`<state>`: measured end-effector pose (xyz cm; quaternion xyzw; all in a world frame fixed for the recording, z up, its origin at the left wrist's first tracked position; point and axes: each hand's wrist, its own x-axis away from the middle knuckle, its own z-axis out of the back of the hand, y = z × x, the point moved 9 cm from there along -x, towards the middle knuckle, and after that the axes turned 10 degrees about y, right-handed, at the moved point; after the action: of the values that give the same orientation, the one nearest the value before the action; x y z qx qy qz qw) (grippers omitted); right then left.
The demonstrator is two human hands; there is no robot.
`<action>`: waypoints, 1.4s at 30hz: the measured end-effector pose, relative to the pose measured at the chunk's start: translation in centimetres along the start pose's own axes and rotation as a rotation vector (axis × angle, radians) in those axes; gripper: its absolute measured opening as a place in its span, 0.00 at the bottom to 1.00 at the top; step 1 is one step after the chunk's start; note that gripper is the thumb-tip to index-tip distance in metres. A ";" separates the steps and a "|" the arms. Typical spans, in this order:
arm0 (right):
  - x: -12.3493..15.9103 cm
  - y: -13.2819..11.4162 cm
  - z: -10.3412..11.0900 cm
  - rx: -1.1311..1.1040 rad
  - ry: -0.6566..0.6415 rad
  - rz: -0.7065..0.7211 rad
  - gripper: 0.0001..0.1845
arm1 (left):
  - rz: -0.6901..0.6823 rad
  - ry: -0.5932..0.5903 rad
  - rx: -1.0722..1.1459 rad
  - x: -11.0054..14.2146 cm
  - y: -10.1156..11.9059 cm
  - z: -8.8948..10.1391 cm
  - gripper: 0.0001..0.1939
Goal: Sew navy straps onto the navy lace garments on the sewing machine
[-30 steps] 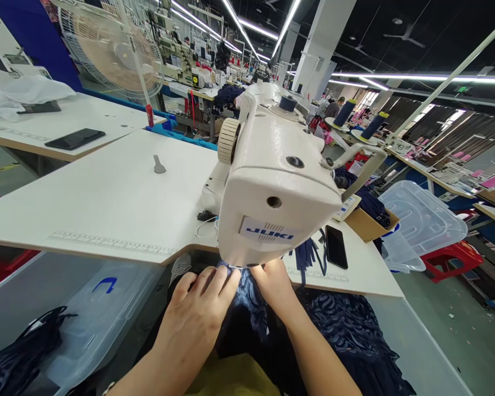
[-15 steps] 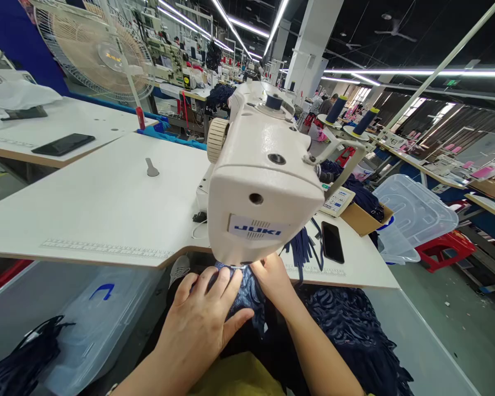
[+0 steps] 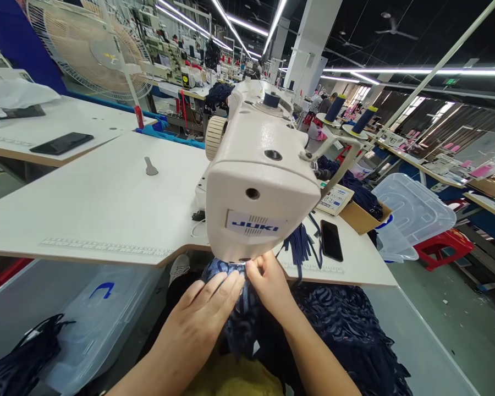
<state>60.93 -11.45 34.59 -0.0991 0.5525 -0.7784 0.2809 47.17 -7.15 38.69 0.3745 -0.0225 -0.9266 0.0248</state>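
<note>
A white Juki sewing machine [image 3: 259, 176] stands on a white table [image 3: 99, 209] in front of me. Dark navy textured fabric [image 3: 338, 324] lies under the machine head and spills toward my lap. My left hand [image 3: 202, 319] lies flat on the fabric just below the machine head, fingers stretched out together. My right hand [image 3: 268, 283] is beside it, fingers curled in a pinch on the fabric edge at the needle area. The needle itself is hidden by the machine head.
A black phone [image 3: 331, 240] and navy strips [image 3: 301, 247] lie on the table at the right. Clear plastic bins [image 3: 412, 212] stand at the right, another bin [image 3: 86, 313] at lower left. A fan [image 3: 91, 49] and a second table with a phone [image 3: 61, 143] are at the left.
My left hand's fingers have closed together and slid right toward my right hand. My right hand has gone from flat to a pinch on the fabric. The fabric is bunched higher under the machine.
</note>
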 end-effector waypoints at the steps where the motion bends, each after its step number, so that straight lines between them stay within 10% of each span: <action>1: -0.1 0.0 0.1 0.029 0.014 -0.003 0.04 | 0.029 0.011 -0.016 0.0 -0.1 0.0 0.21; 36: -1.0 -0.8 0.1 0.161 0.013 0.061 0.02 | 0.174 0.020 -0.031 0.3 -1.2 0.0 0.20; 42: -1.3 0.4 0.8 0.057 0.088 0.049 0.02 | 0.017 0.020 -0.013 1.0 -2.0 -0.6 0.25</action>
<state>62.51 -11.47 34.74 -0.0432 0.5443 -0.7904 0.2779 46.80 -5.24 37.40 0.3834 -0.0193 -0.9227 0.0356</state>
